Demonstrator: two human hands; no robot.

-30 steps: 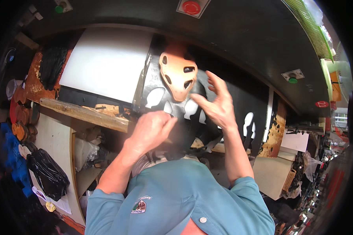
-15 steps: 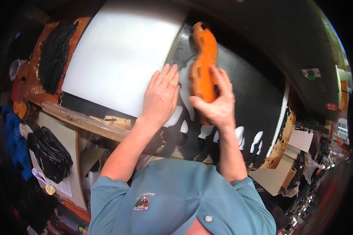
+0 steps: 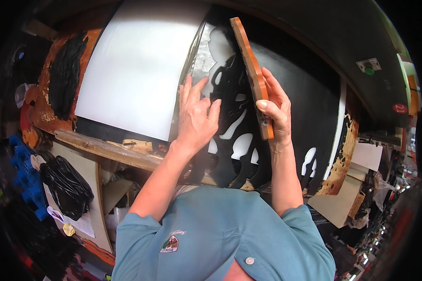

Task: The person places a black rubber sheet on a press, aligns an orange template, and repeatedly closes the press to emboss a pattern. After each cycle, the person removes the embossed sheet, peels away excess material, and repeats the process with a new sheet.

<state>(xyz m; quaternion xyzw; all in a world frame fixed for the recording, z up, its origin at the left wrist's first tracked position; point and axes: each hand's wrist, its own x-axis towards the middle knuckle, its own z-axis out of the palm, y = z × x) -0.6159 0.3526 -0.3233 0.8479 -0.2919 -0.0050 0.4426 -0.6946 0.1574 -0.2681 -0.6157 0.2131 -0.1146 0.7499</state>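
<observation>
My right hand (image 3: 278,112) grips an orange, wavy-sided cutting die (image 3: 250,65) near its lower end. The die is tipped on edge above a black sheet (image 3: 302,103), so its narrow side shows; the thumb presses the near side and the fingers wrap behind. Several curved cut-outs in the black sheet reveal white beneath. My left hand (image 3: 195,117) holds nothing, its fingers apart over the sheet's left margin, beside the white board (image 3: 131,75). Whether those fingertips touch the sheet I cannot tell.
A wooden rail (image 3: 105,149) runs along the near left edge. Further left lie a wrinkled black piece (image 3: 66,70) and a black plastic bag (image 3: 66,187). A dark machine beam with a green button (image 3: 369,71) overhangs the far right side.
My right hand has turned the die from its broad face onto its edge and lifted it slightly right. My left hand has spread its fingers; more cut-outs show between the hands.
</observation>
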